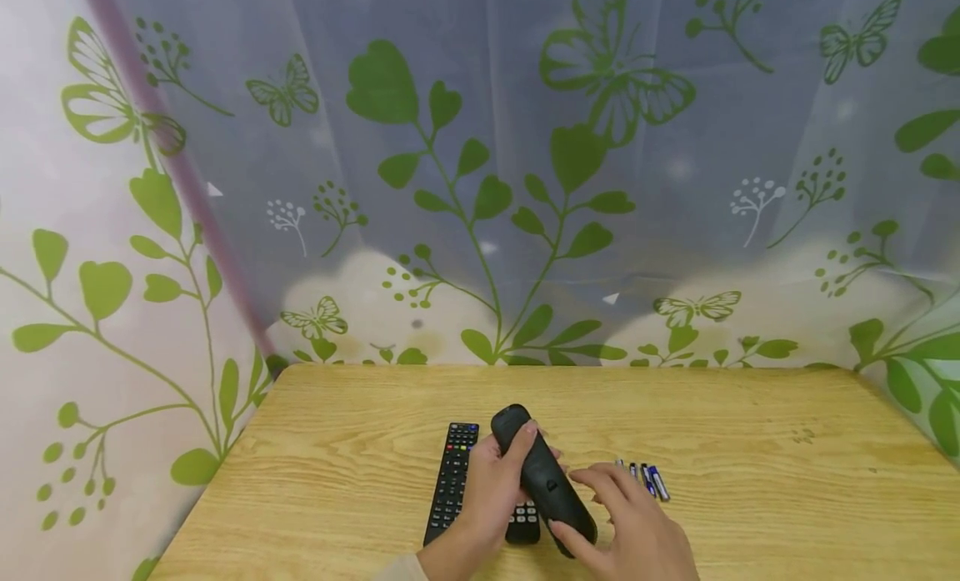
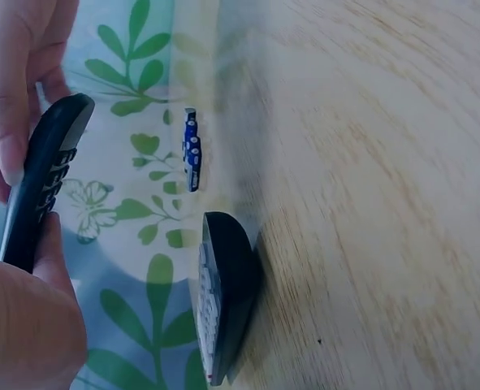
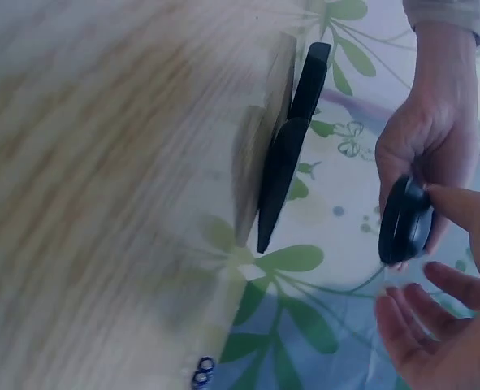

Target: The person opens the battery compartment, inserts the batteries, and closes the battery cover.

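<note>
My left hand [image 1: 491, 489] grips a black remote control [image 1: 543, 473], tilted above the table with its back facing up. A small arrow-shaped mark shows on that back. Its buttoned side appears in the left wrist view, facing away from the hand's thumb side. Beside its lower end is my right hand [image 1: 637, 523]; the thumb touches the remote's edge, and the other fingers are spread apart from it in the right wrist view. Under my hands lie a long black remote [image 1: 450, 473] with coloured buttons and another remote [image 1: 522, 523], partly hidden, with pale buttons.
Several blue-and-silver batteries [image 1: 651, 479] lie in a row on the table right of the remotes. The wood-grain table [image 1: 337, 414] ends at a curtain [image 1: 450, 231] printed with green leaves and butterflies.
</note>
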`<state>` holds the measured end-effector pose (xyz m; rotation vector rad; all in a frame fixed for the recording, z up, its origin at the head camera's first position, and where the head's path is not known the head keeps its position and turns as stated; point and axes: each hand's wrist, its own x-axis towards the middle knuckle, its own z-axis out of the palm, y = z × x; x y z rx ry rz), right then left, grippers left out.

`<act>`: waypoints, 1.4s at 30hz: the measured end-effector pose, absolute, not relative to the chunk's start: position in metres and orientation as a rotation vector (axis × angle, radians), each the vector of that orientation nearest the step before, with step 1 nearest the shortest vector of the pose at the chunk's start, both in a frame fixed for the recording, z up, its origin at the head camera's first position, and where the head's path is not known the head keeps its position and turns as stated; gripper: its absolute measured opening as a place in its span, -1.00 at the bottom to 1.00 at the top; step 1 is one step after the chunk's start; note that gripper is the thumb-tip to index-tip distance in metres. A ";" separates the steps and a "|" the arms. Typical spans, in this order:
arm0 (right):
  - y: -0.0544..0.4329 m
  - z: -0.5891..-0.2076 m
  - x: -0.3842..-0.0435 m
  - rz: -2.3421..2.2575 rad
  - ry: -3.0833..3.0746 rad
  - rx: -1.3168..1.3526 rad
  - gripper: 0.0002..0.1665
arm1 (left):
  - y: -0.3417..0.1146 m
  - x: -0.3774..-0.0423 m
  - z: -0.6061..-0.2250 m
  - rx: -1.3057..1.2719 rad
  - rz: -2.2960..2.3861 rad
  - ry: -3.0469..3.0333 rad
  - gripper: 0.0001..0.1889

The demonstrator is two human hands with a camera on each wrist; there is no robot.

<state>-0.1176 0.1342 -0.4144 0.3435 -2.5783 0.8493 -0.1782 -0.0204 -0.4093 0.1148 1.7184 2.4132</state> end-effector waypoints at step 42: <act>0.153 -0.435 -0.152 1.804 -2.610 -0.091 -0.56 | -0.006 -0.201 -0.430 0.073 2.109 2.047 -0.63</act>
